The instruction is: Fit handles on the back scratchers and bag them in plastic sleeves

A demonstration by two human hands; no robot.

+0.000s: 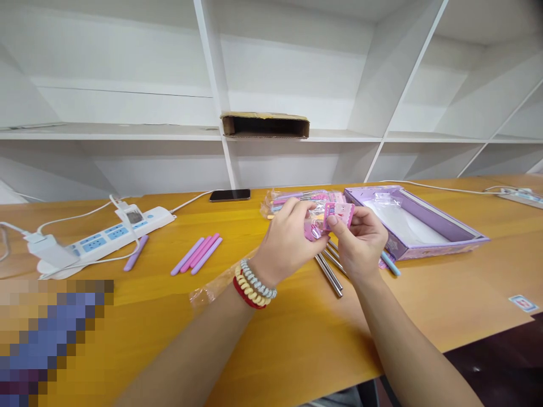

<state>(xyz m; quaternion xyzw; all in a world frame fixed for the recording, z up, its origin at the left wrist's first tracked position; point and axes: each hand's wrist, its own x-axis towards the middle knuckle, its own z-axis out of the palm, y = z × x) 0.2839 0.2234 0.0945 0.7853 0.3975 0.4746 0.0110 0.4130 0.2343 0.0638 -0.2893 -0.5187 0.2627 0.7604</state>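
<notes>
My right hand (pixel 360 240) pinches a small pink printed card (pixel 339 214) between thumb and fingers. Close beside it, my left hand (pixel 286 240) curls its fingers around a small pink item (pixel 313 229), partly hidden by the fingers. Beneath and between the hands lie several silver metal tubes (pixel 330 275). Behind my left hand is a clear plastic bag of colourful sticks (pixel 292 196). A light blue stick (pixel 390 264) lies just right of my right wrist. Under my left forearm, a clear plastic wrapper (pixel 212 288) rests on the table.
An open purple box (pixel 441 251) stands at the right. Several pink and purple sticks (pixel 199 255) lie left of centre, near a white power strip (pixel 106 237) with cables. A phone (pixel 229 195) lies at the back. A cardboard box (pixel 266 125) sits on the white shelf (pixel 169 133).
</notes>
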